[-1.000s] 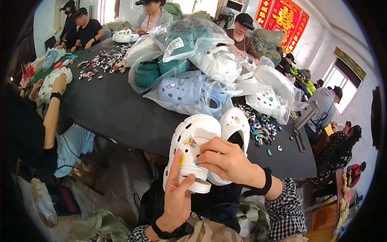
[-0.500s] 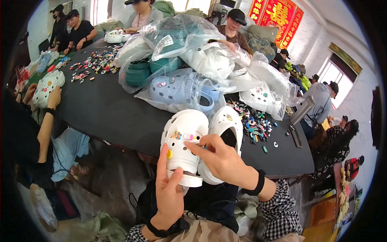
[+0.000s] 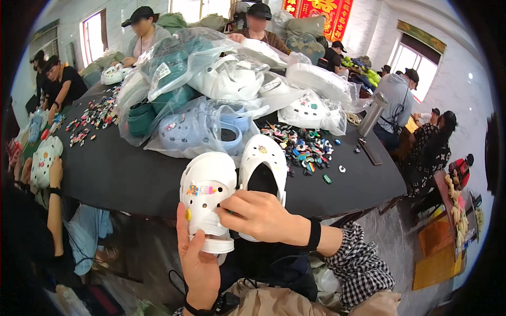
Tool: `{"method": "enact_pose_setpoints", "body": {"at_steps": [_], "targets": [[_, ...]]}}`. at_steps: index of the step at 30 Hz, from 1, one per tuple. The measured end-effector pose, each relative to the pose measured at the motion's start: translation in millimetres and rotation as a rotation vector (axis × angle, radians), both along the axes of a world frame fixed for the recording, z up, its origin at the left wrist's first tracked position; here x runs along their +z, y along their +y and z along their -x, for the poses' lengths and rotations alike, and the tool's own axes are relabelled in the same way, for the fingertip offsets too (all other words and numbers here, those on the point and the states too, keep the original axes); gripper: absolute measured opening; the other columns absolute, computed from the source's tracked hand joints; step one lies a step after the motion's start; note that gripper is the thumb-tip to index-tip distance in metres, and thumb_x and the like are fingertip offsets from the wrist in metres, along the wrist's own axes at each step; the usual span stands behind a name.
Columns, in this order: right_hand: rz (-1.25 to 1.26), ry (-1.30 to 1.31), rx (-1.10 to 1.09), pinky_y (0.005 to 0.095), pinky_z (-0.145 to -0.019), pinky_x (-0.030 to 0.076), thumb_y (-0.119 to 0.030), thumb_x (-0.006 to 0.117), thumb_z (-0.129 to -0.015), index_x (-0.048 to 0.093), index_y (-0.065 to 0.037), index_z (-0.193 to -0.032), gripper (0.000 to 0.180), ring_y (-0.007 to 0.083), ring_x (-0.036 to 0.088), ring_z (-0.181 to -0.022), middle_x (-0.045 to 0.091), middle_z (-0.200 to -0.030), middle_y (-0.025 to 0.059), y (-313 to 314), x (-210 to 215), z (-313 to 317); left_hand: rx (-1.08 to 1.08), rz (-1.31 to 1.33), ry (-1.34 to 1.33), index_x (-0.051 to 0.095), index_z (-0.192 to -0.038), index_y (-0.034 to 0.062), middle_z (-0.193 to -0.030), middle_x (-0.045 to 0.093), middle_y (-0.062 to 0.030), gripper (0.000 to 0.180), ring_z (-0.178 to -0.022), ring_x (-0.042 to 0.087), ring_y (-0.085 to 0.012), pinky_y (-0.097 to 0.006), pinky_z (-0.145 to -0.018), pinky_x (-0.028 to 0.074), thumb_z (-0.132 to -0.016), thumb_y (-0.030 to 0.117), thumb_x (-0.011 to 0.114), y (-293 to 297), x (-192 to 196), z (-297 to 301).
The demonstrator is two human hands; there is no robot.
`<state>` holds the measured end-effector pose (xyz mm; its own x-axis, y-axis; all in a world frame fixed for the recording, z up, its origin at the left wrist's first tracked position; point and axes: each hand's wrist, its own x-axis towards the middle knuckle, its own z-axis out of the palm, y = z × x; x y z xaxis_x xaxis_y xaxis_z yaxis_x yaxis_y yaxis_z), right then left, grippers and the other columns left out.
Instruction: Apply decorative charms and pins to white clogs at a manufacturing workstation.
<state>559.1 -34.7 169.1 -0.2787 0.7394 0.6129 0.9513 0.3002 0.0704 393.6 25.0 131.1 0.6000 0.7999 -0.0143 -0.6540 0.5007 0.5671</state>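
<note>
My left hand grips a white clog by its heel end, thumb over the back strap and fingers along its left side. Colourful charms sit on the clog's upper: a multicoloured one, a pink-and-white one and a yellow one on the side. My right hand is pinched against the clog's right side, with a small dark, greenish shoe charm mostly hidden between the fingertips. Just right of it a second white clog stands with one charm near its toe, partly behind my right hand.
Bagged clogs, including a light blue pair, are heaped on the black table. Loose charms lie at right, another pile at far left. A steel flask stands at right. A co-worker's hand holds a white clog at left.
The view has swung right, so everything sits further left in it. My right fingers stay at the clog's right side, now more curled and pressed against it. My left hand keeps its hold.
</note>
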Motion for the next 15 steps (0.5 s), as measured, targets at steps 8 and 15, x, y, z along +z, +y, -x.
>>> {"method": "enact_pose_setpoints", "body": {"at_steps": [8, 15], "targets": [[-0.105, -0.098, 0.022, 0.0285, -0.067, 0.055, -0.014, 0.067, -0.074, 0.062, -0.007, -0.092, 0.020, 0.0184, 0.065, -0.086, 0.058, -0.094, 0.0042, -0.7, -7.3, -3.6, 0.002, -0.007, 0.006, 0.026, -0.156, 0.0078, -0.151, 0.039, -0.0167, 0.071, -0.134, 0.047, -0.0289, -0.042, -0.111, 0.039, -0.090, 0.004, 0.051, -1.5, -0.2, -4.6], [-0.156, -0.089, 0.032, 0.0291, -0.069, 0.055, -0.014, 0.067, -0.076, 0.062, -0.008, -0.091, 0.017, 0.0192, 0.065, -0.089, 0.059, -0.095, 0.0043, 2.5, -10.8, -0.7, 0.021, 0.019, 0.015, 0.025, -0.157, 0.0103, -0.151, 0.039, -0.0180, 0.072, -0.136, 0.044, -0.0305, -0.044, -0.113, 0.036, -0.089, 0.009, 0.051, -0.9, 1.3, -3.8]]}}
